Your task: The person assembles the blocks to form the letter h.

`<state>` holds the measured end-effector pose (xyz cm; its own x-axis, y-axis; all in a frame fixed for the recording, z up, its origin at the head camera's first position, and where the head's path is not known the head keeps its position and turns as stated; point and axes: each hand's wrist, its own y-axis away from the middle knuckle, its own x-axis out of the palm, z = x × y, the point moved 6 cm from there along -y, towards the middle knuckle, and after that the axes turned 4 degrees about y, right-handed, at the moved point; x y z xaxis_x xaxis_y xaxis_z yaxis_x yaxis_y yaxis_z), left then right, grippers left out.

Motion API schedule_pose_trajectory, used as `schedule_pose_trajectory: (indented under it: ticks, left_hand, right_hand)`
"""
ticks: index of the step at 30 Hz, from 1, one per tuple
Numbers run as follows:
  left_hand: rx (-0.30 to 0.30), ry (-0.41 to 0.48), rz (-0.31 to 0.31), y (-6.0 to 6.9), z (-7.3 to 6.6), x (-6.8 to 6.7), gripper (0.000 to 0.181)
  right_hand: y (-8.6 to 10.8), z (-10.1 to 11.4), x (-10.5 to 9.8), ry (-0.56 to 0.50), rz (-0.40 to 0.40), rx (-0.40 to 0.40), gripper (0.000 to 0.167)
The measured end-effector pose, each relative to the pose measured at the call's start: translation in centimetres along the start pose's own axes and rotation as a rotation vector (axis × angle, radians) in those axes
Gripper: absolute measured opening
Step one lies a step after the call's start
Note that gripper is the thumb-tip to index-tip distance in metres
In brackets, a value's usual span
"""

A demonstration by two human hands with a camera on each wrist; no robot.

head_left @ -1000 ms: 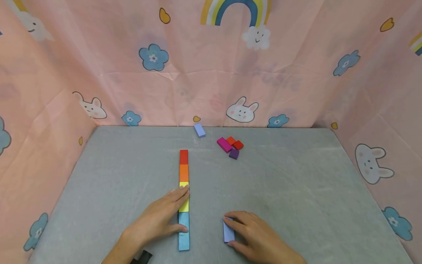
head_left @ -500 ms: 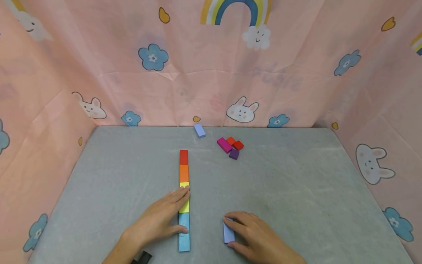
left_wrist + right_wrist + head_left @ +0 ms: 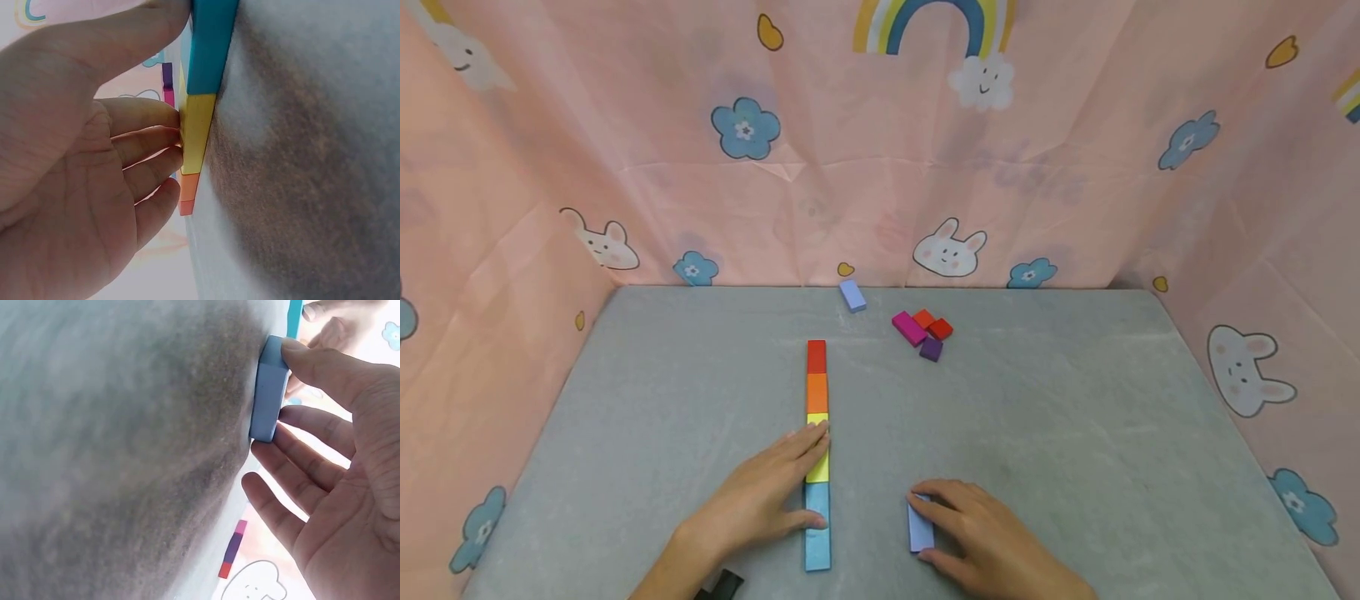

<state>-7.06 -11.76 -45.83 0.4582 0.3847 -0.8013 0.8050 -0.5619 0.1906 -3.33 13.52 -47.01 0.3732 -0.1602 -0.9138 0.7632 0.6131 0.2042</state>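
**Pinching a periwinkle block beside a coloured row**

Grips the periwinkle block with the right hand, on the grey table, at about 3 o'clock from the near end of the coloured row. Grasps it by the two ends, with the thumb at the near end and a fingertip at the far one.

Lays the left hand at the row's 9 o'clock side, with fingers extended and unclenched, touching the yellow section, and with the thumb at the light-blue section.

Has the row lined up end to end from 12 to 6 o'clock: red block, orange block, then yellow and light blue.

Has a second periwinkle block at 1 o'clock from the row's far end and, at 4 o'clock from that, a loose cluster: magenta block at its 9, purple block at its 6.

Faces a pink curtain at 12 o'clock.
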Motion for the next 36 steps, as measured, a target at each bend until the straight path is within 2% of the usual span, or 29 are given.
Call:
schedule_pose_trajectory:
  ticks: [7,14,23,28,36]
  left_hand:
    - [-0.008,0.004,0.007,0.0,0.1,0.1,0.101]
    - [-0.002,0.004,0.001,0.1,0.1,0.1,0.100]
    - [0.000,0.010,-0.002,0.0,0.2,0.1,0.099]
    - [-0.006,0.014,0.003,0.2,0.2,0.0,0.100]
    - [-0.006,0.019,0.004,0.1,0.2,0.1,0.099]
  right_hand:
    - [0.3,0.0,-0.1,0.009,-0.047,-0.022,0.055]
    - [0.5,-0.1,-0.1,0.011,-0.005,0.004,0.055]
    - [0.7,-0.4,-0.2,-0.015,-0.001,0.027,0.054]
    - [1.0,-0.5,-0.2,-0.015,-0.037,0.009,0.053]
    - [1.0,-0.7,-0.3,-0.027,-0.006,0.032,0.056]
